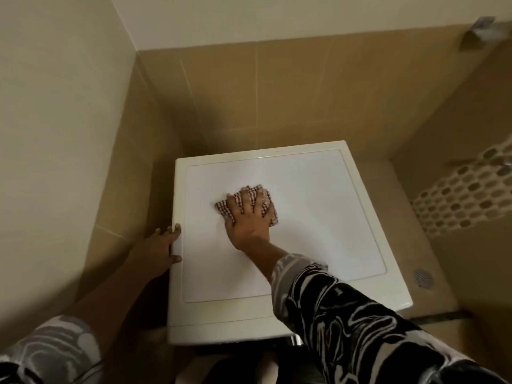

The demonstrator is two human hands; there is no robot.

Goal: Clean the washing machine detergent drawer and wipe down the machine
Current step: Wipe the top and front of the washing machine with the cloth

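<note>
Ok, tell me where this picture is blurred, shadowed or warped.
Head view: the wide lens bows the lines of the tiled wall; the washing machine top is brightly lit, nearly washed out; the left hand lies in shadow; the metal fixture top right is blurred.

Washing machine top (318, 217) was smooth white plastic with a soft sheen, cloth (273, 217) was woven checked fabric, wall tiles (277, 92) were smooth matt beige, floor drain (423, 278) was perforated metal, sleeve (360, 314) was silky printed fabric.
</note>
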